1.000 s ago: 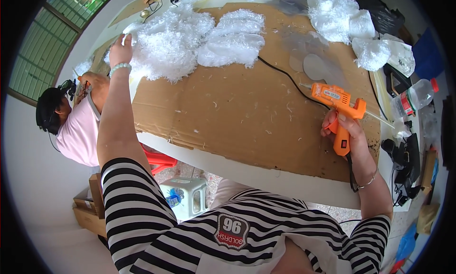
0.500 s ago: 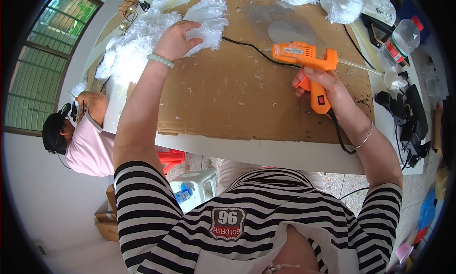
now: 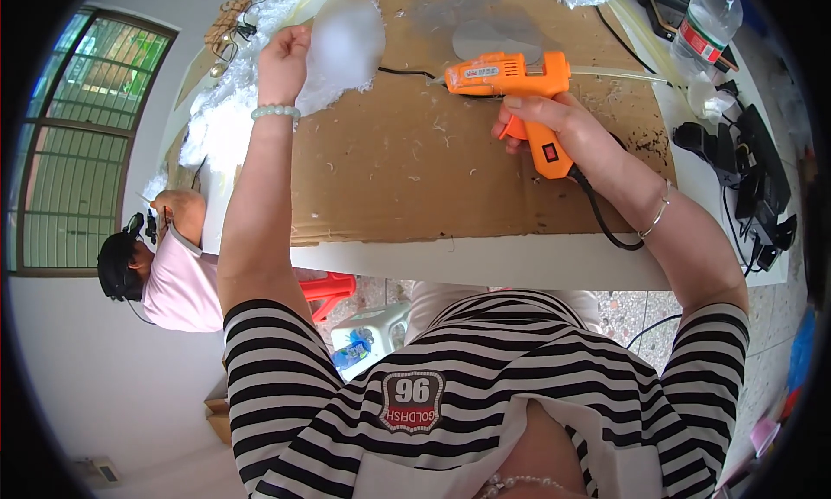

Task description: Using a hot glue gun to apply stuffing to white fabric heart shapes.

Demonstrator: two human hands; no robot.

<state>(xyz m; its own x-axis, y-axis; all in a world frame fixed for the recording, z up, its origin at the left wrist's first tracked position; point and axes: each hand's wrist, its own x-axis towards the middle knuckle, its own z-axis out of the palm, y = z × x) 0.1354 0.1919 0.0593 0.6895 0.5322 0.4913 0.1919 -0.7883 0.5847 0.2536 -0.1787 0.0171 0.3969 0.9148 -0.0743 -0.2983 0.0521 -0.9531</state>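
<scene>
My left hand [image 3: 284, 66] is closed in a pinch on the near-left edge of a round, smooth, translucent white sheet [image 3: 348, 38]. White fluffy material [image 3: 333, 90] fringes the sheet's lower edge. My right hand [image 3: 541, 127] grips an orange hot glue gun [image 3: 506, 73], fingers around the handle and the trigger. A clear glue stick [image 3: 610, 72] sticks out of the gun's back end. The nozzle points left, toward the sheet but apart from it. Beyond the gun a grey translucent round sheet [image 3: 480, 42] lies flat on the cardboard [image 3: 415, 187].
Fluffy white material [image 3: 225, 109] is heaped at the left. On the right are a clear plastic bottle [image 3: 705, 23] and black devices with cables [image 3: 762, 183]. A black cord [image 3: 407, 71] crosses the cardboard. Another person [image 3: 177, 265] sits at the left, beside a red stool [image 3: 329, 291].
My left hand went from spread fingers over the fluffy piece to a pinch, and the smooth round sheet now shows raised there. The glue gun appears slightly farther left and higher in view.
</scene>
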